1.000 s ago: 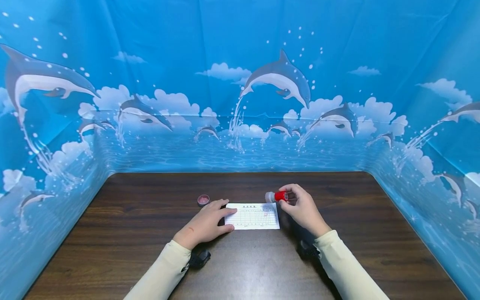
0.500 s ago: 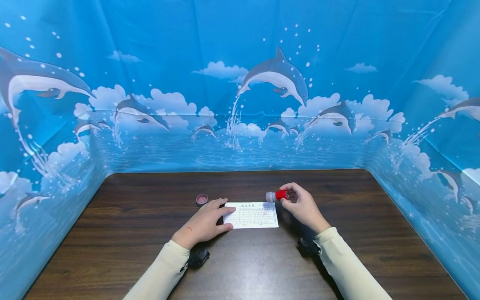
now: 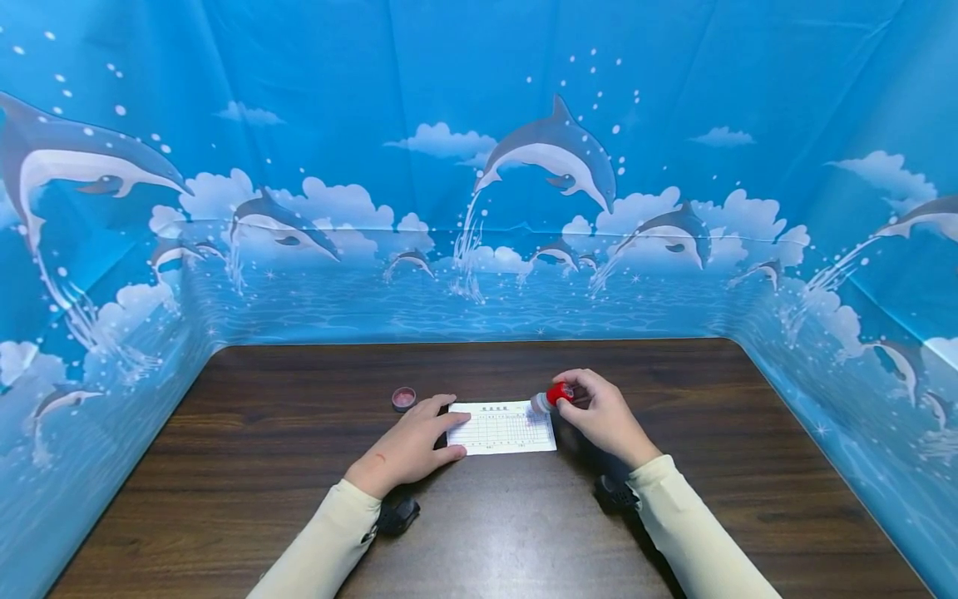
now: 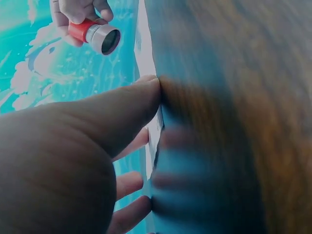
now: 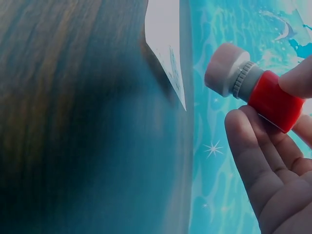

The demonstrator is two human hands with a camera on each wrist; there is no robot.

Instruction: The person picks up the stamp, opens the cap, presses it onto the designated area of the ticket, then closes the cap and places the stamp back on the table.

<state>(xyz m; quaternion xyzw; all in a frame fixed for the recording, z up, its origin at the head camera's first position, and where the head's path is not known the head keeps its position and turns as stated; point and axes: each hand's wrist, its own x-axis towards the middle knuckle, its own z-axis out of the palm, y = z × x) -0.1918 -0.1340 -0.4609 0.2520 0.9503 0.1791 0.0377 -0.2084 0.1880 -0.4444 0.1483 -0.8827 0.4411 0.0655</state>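
A small white printed form (image 3: 501, 429) lies on the brown table. My left hand (image 3: 407, 443) rests on its left end, fingers spread and thumb at the near corner. Over the form's far right corner my right hand (image 3: 604, 420) pinches a round stamp (image 3: 561, 393) between thumb and fingers. The stamp has a red handle and a clear whitish collar, with its dark round face (image 4: 111, 42) showing in the left wrist view. It is tilted, collar end down and to the left, apart from the paper (image 5: 165, 34) in the right wrist view.
A small round dark-rimmed cap (image 3: 403, 399), pinkish inside, sits beyond the left hand. The brown wooden table (image 3: 247, 466) is enclosed by a blue dolphin-print curtain (image 3: 479, 166) at the back and sides. Black wrist cameras hang under both sleeves.
The stamp has gone from nearly level to tilted, its collar end dropping toward the form's far right corner. The left hand stays on the form.
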